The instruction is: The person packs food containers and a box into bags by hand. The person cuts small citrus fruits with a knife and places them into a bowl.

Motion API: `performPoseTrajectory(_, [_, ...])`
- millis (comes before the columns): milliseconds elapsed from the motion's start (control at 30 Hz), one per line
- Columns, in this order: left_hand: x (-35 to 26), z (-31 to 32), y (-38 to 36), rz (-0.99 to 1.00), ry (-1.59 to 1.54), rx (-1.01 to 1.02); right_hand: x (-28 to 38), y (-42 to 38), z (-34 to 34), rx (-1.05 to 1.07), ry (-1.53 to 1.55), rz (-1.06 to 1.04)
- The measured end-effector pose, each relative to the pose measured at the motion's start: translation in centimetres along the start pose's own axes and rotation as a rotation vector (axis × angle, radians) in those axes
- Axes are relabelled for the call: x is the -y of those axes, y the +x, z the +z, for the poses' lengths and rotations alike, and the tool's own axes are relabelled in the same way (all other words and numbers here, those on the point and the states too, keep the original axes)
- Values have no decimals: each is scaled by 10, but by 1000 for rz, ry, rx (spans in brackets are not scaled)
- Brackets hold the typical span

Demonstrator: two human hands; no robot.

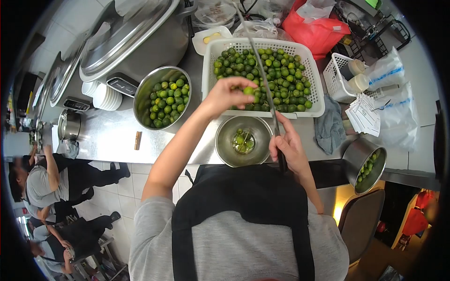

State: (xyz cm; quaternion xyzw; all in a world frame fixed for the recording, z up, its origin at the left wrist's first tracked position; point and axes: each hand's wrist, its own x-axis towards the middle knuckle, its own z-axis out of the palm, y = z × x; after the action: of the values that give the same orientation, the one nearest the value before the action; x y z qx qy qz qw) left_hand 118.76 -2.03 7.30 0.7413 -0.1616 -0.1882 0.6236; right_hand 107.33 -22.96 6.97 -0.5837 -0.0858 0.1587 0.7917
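Note:
My left hand [222,99] pinches a small green lime [248,91] between thumb and fingertips, just over the near edge of a white plastic basket [319,105] of limes. My right hand [289,146] is closed round the dark handle of a long knife [268,89]. Its blade points away from me, across the basket and close to the held lime. Below my hands stands a steel bowl [224,150] with a few limes or lime pieces in the bottom. To the left, a deeper steel bowl [140,100] holds many limes.
A tilted steel pot [350,161] with limes is at the right edge, near a grey cloth [329,124]. Large lidded cookers [136,47] and stacked white cups [107,99] stand left. A red plastic bag [311,30] lies behind. Other people [44,182] are at the far left.

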Motion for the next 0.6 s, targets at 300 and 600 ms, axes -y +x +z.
performPoseTrajectory(300, [27, 31, -86, -66, -664, -104, 1, 15, 29, 272, -165, 166])
performPoseTrajectory(600, [37, 50, -95, 3, -691, -294, -2, 10, 42, 202, -379, 119])
